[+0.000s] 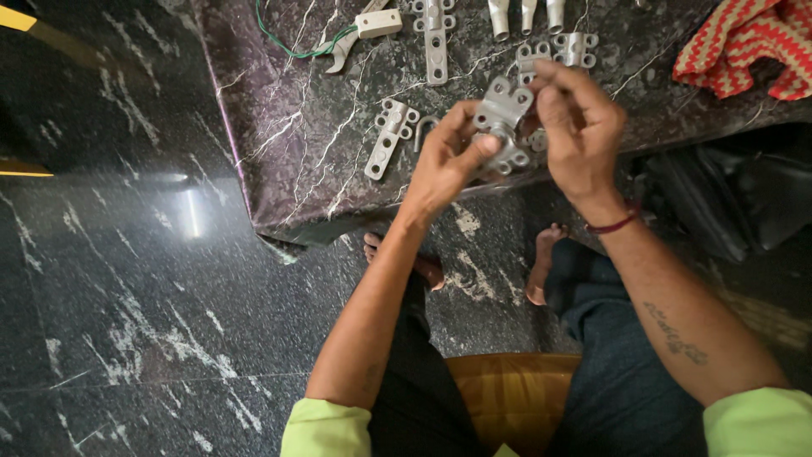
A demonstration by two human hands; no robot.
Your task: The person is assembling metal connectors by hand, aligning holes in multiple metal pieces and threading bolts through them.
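Note:
Both hands meet over the near edge of a dark marble table. My left hand grips a grey metal clamp bracket from below, thumb on its lower part. My right hand closes on the same bracket from the right, fingers over its top. A U-shaped bolt lies just left of my left hand, and a flat metal clamp plate with holes lies beside it.
More metal plates and a small bracket lie farther back with several white tubular pieces. Pliers with a green wire sit at the back left. A red-and-white cloth lies at the right corner. Dark marble floor surrounds.

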